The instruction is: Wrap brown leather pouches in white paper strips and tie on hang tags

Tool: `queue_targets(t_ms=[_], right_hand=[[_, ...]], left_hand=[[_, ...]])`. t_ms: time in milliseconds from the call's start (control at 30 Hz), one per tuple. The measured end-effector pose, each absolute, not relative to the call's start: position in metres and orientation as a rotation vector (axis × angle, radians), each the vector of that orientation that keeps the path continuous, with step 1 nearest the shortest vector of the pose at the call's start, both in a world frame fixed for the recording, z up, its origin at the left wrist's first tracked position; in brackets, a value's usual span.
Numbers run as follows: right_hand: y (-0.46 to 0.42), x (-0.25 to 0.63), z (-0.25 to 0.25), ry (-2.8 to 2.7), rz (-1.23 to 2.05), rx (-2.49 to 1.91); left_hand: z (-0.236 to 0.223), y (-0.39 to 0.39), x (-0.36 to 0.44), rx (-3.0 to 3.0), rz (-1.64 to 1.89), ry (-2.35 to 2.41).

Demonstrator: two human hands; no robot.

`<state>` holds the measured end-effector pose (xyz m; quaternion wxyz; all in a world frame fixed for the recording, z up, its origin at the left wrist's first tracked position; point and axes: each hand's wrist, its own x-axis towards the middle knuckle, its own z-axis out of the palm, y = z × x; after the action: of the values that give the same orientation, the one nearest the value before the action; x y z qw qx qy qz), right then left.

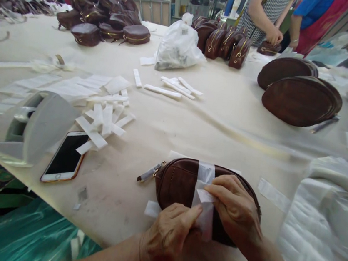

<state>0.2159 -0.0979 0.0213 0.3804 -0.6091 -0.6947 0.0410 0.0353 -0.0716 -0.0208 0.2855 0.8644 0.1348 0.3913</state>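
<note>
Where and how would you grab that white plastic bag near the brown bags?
Probably by its bunched top, from above: the white plastic bag narrows upward to that tuft, while its lower body spreads wide and brown bags crowd its right side.

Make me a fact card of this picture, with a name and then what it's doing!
right hand: pinching a small white piece
left hand: fingertip at the pale band
brown bag: on the table, band across its middle
phone: screen dark, beside loose white strips
farther back: more brown bags, white plastic sack
</note>
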Motion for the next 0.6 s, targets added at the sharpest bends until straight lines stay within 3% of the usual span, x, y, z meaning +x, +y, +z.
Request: queue_targets(t_ms=[600], right_hand=[[-0.098,0.216,0.003,-1.574,0.172,-1.680]], left_hand=[[-0.008,-0.071,0.059,2.825,0.854,0.367]])
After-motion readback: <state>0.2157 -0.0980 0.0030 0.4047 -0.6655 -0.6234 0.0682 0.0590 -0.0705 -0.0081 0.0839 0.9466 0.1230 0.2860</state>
